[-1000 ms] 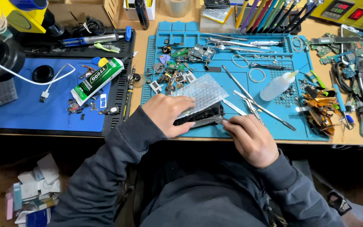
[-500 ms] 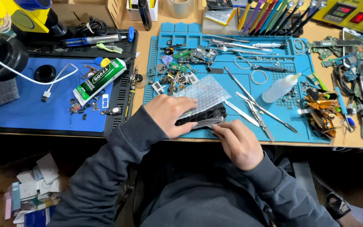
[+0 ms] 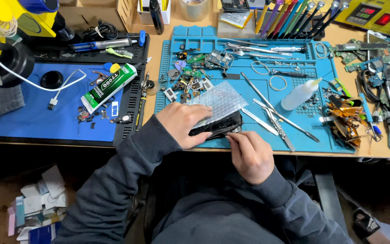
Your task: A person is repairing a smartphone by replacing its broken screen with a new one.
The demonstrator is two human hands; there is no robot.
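A black phone (image 3: 224, 124) lies near the front edge of a blue work mat (image 3: 249, 77), with a sheet of bubble wrap (image 3: 220, 99) resting across its top. My left hand (image 3: 183, 122) presses down on the phone and the edge of the wrap, holding them still. My right hand (image 3: 249, 153) is at the phone's lower right edge, fingers pinched together against it; whether a thin tool is in them I cannot tell.
Metal tweezers and prying tools (image 3: 271, 115) lie right of the phone. A clear dropper bottle (image 3: 299, 94), small circuit parts (image 3: 190, 79), a glue tube (image 3: 107, 88) on a second blue mat, copper flex cables (image 3: 346, 117) and a rack of screwdrivers (image 3: 294, 18) surround the work.
My right hand has slid a little left along the phone's lower edge. My left hand stays pressed on the phone.
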